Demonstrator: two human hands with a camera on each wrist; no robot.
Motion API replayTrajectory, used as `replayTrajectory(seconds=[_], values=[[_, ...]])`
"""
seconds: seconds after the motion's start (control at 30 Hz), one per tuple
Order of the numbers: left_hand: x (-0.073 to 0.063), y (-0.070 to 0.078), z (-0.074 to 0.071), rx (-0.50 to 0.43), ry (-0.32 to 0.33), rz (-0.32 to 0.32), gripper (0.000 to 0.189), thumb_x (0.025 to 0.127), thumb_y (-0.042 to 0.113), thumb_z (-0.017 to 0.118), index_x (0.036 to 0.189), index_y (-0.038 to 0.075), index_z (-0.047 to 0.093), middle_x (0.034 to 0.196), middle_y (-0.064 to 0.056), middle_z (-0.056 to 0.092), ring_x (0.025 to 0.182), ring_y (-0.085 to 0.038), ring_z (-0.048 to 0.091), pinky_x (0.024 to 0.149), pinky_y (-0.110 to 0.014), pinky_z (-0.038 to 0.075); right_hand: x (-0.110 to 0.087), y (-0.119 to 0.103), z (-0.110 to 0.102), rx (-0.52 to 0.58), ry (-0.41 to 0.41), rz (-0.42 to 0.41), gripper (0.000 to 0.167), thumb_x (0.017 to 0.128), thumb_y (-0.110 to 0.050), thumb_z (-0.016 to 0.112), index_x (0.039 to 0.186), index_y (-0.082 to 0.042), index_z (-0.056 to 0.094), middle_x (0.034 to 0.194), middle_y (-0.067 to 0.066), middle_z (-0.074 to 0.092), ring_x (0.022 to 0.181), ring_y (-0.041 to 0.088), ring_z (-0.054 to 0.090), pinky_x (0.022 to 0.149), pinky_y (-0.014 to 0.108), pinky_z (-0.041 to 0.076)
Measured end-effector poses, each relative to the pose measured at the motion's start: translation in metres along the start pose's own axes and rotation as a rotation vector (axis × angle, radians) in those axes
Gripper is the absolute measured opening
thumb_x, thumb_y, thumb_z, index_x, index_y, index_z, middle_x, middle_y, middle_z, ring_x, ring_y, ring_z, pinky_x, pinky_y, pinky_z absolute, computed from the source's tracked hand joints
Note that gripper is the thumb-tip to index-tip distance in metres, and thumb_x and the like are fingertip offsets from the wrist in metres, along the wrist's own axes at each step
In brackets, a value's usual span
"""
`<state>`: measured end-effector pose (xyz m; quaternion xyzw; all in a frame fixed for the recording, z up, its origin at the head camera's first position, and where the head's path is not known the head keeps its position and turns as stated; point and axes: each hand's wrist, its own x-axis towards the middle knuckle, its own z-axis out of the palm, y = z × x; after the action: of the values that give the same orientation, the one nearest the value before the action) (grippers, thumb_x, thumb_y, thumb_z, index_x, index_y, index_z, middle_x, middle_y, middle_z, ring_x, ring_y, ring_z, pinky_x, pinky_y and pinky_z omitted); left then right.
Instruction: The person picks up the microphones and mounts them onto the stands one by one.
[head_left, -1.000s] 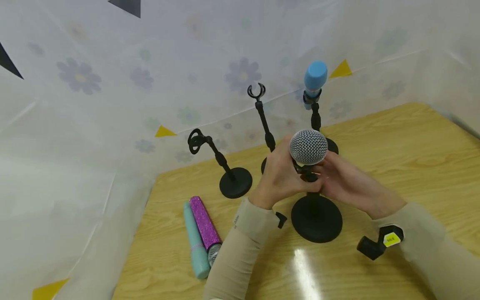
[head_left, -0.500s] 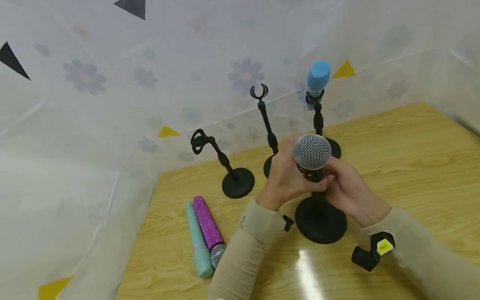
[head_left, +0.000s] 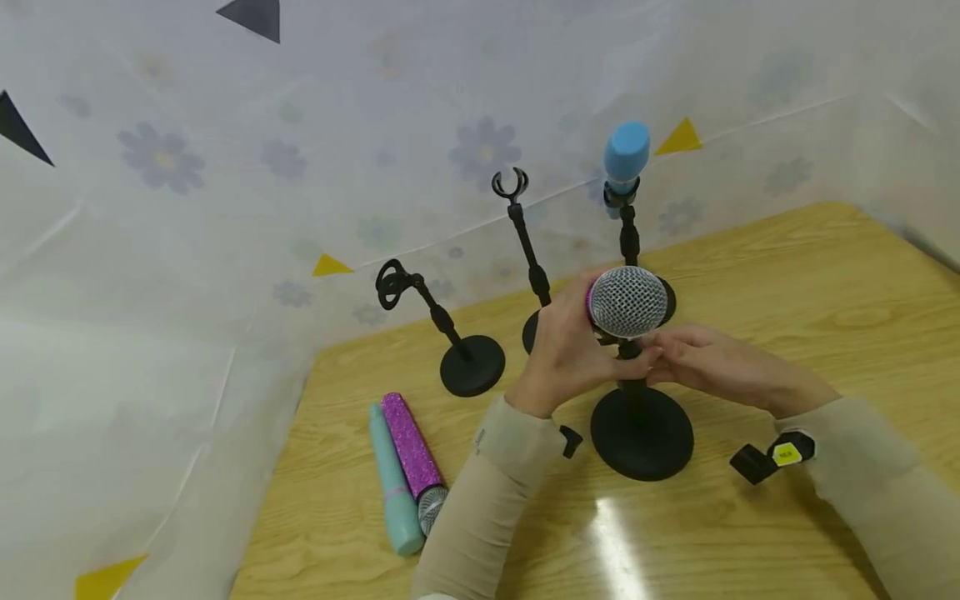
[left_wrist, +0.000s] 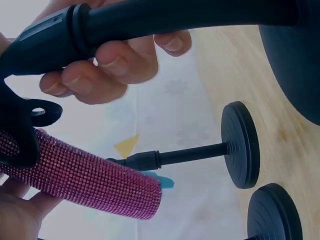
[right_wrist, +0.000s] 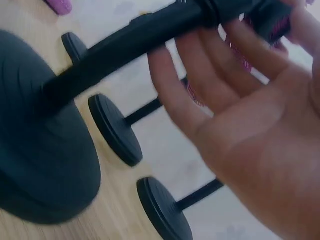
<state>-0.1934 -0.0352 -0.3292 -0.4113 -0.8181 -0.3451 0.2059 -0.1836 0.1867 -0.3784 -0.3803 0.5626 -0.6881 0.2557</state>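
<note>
A microphone with a silver mesh head and a pink studded body sits at the clip of a black microphone stand. My left hand holds this microphone around its body, its thumb reaching across toward the stand's pole. From the right, my right hand grips the pole just below the clip. In the right wrist view, the fingers of that hand curl behind the pole. Seen in the left wrist view, the fingertips of the right hand show past the pole.
Behind stand two black stands with bare clips, the left stand and the middle stand. A blue microphone rests in the far right stand. A teal microphone and a purple glitter microphone lie on the wooden table.
My right hand has shifted slightly right, its forearm swinging outward, with its fingers still at the pole. My left hand keeps hold of the microphone, whose mesh head sits slightly lower and to the right.
</note>
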Motion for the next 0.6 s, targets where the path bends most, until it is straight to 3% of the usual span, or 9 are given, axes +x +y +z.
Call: replayTrajectory(seconds=[0.17, 0.27, 0.43, 0.53, 0.6], values=[[-0.004, -0.001, 0.001, -0.063, -0.032, -0.041, 0.094, 0.072, 0.029, 0.09, 0.145, 0.003, 0.037, 0.124, -0.01, 0.067, 0.093, -0.012, 0.069, 0.085, -0.009, 0.051, -0.004, 0.0, 0.001, -0.233, -0.019, 0.151, 0.029, 0.11, -0.013, 0.039, 0.125, -0.012, 0.064, 0.128, -0.003, 0.066, 0.122, 0.008, 0.059, 0.102, 0.018, 0.048], [-0.005, -0.002, 0.0, -0.062, -0.035, -0.053, 0.093, 0.071, 0.03, 0.09, 0.144, 0.004, 0.039, 0.12, -0.009, 0.068, 0.085, -0.009, 0.065, 0.077, -0.008, 0.049, 0.0, 0.006, 0.006, -0.343, -0.082, 0.2, 0.028, 0.107, -0.009, 0.045, 0.13, -0.012, 0.061, 0.129, 0.007, 0.066, 0.122, 0.012, 0.06, 0.102, 0.019, 0.048], [-0.003, -0.004, -0.001, -0.09, -0.079, -0.025, 0.081, 0.073, 0.028, 0.089, 0.139, 0.006, 0.048, 0.113, -0.005, 0.071, 0.076, -0.004, 0.059, 0.071, -0.008, 0.045, 0.007, 0.018, 0.013, -0.345, -0.15, 0.21, 0.024, 0.106, -0.012, 0.049, 0.127, -0.01, 0.061, 0.12, 0.011, 0.069, 0.118, 0.015, 0.063, 0.101, 0.02, 0.049], [-0.002, -0.004, -0.001, -0.196, -0.129, -0.039, 0.075, 0.077, 0.022, 0.087, 0.139, 0.008, 0.047, 0.115, -0.006, 0.073, 0.073, -0.004, 0.053, 0.067, -0.01, 0.046, 0.007, 0.02, 0.014, -0.384, -0.138, 0.208, 0.022, 0.106, -0.014, 0.05, 0.125, -0.012, 0.062, 0.117, 0.007, 0.071, 0.115, 0.014, 0.064, 0.099, 0.019, 0.05], [-0.002, -0.004, -0.001, -0.296, -0.161, -0.081, 0.079, 0.078, 0.017, 0.086, 0.143, 0.01, 0.042, 0.12, -0.007, 0.071, 0.075, -0.005, 0.052, 0.067, -0.013, 0.046, 0.007, 0.019, 0.015, -0.408, -0.129, 0.208, 0.022, 0.106, -0.014, 0.05, 0.124, -0.013, 0.062, 0.116, 0.006, 0.072, 0.114, 0.014, 0.064, 0.099, 0.02, 0.05]])
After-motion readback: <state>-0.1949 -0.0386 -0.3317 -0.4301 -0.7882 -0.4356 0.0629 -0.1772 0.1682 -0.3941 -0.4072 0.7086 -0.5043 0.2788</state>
